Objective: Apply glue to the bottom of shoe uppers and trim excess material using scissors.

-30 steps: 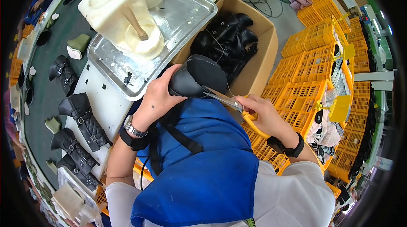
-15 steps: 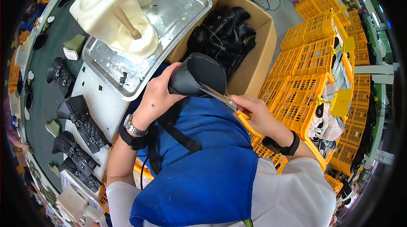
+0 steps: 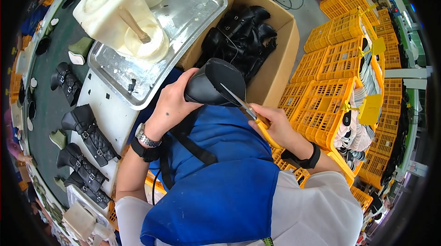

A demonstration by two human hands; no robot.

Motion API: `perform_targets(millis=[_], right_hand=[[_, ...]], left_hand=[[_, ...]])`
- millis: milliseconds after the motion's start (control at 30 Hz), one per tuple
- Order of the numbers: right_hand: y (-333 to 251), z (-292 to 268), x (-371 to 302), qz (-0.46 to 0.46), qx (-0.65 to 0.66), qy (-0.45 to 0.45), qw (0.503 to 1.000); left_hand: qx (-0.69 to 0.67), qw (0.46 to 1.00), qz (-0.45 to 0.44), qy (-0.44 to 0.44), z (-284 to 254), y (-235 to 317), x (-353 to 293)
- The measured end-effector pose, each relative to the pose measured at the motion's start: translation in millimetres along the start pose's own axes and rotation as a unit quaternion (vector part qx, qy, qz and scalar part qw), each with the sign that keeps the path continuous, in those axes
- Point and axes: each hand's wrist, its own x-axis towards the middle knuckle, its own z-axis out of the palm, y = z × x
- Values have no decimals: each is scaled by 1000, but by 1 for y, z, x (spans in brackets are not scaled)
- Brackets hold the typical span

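My left hand [image 3: 172, 101] grips a black boot upper [image 3: 202, 89] from its left side, with the wide opening turned up toward the right. In my right hand [image 3: 275, 122] is a pair of scissors [image 3: 248, 108] with yellow handles. A pointed metal blade shows across the mouth of the boot upper, close to its lower right rim. The other blade cannot be made out clearly. Behind the boot upper, a cardboard box [image 3: 280, 57] holds a heap of black boot uppers [image 3: 243, 30].
A metal tray [image 3: 110, 78] carries a white glue container [image 3: 105, 11] with a brush [image 3: 134, 25] in it. Several black buckled boot uppers [image 3: 89, 131] lie along the left beside a green conveyor belt [image 3: 46, 103]. Stacked yellow crates [image 3: 317, 103] stand at the right.
The scissors have turned, and their blade now points up across the boot opening instead of lying low at the rim. My left hand and the boot upper have shifted very slightly right.
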Motion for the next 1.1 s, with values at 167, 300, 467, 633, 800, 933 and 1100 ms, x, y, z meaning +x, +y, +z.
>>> perform_targets(millis=[167, 300, 467, 633, 800, 933, 1100], right_hand=[[25, -3, -2, 121, 92, 83, 985], [55, -23, 21, 139, 99, 88, 981], [109, -46, 33, 106, -334, -42, 936], [146, -69, 52, 227, 2, 98, 969], [145, -85, 117, 143, 68, 101, 982], [133, -103, 213, -1, -75, 78, 994], [87, -110, 337, -26, -334, 123, 934]], left_hand=[[5, 1000, 5, 0, 3, -1, 4], [-4, 1000, -28, 9, -8, 6, 1], [-13, 992, -29, 123, -39, 11, -24], [-183, 948, -101, 240, -104, 28, -98], [57, 797, -215, 561, -144, 26, -196], [320, 675, -233, 622, -154, 14, -231], [448, 692, -305, 476, -126, -33, -226]])
